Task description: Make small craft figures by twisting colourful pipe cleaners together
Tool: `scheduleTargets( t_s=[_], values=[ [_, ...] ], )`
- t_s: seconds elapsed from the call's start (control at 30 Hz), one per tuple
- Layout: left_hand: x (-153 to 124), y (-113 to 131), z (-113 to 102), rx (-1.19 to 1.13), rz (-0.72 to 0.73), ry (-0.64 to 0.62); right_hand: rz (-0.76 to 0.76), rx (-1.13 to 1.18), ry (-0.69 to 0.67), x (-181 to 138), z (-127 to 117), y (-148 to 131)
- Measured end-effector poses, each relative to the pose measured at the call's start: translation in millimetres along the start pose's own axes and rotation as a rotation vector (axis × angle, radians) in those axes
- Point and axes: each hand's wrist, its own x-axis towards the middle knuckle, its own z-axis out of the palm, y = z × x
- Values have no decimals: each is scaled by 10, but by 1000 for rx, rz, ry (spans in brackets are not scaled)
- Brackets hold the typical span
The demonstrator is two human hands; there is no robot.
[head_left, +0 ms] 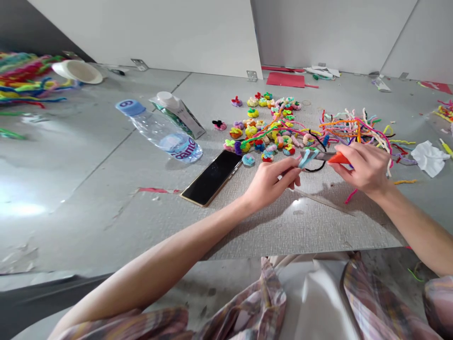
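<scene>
My left hand (278, 182) is closed, pinching a light blue pipe cleaner (305, 159) bent into a loop, with a bit of pink beside it. My right hand (364, 167) is wrapped round orange-handled scissors (339, 158). Their metal blades point left and meet the pipe cleaner; whether they are cutting through it I cannot tell. A black pipe cleaner (323, 163) curves just behind the blades. Beyond my hands lie many small twisted pipe cleaner flowers (251, 130) in several colours. Loose pipe cleaners (354, 123) form a tangled pile behind my right hand.
A phone (212, 178) lies left of my left hand. Further left are a water bottle (166, 134) and a carton (179, 113), both tipped over. A crumpled tissue (430, 158) is at the right. Red paper (285, 80) lies near the back panel, and a white cup (79, 72) far left.
</scene>
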Motion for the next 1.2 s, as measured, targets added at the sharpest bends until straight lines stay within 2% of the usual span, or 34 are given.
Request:
scheduleTargets(
  t_s=[0.13, 0.23, 0.37, 0.9, 1.07, 1.2],
  values=[
    [67, -8, 27, -440, -308, -169, 71, 22, -156, 62, 23, -97],
    [94, -21, 33, -621, -455, -144, 111, 11, -244, 92, 40, -167],
    [110, -27, 32, -748, -617, -90, 145, -3, -291, 98, 55, -202],
    [135, -53, 16, -784, -706, -81, 162, 31, -283, 98, 86, -175],
    [150, -156, -44, -712, -704, 12, 139, 101, -346, 87, 85, -68],
    [181, -231, -110, -729, -710, 95, 139, 89, -417, 39, 127, 188]
  ],
)
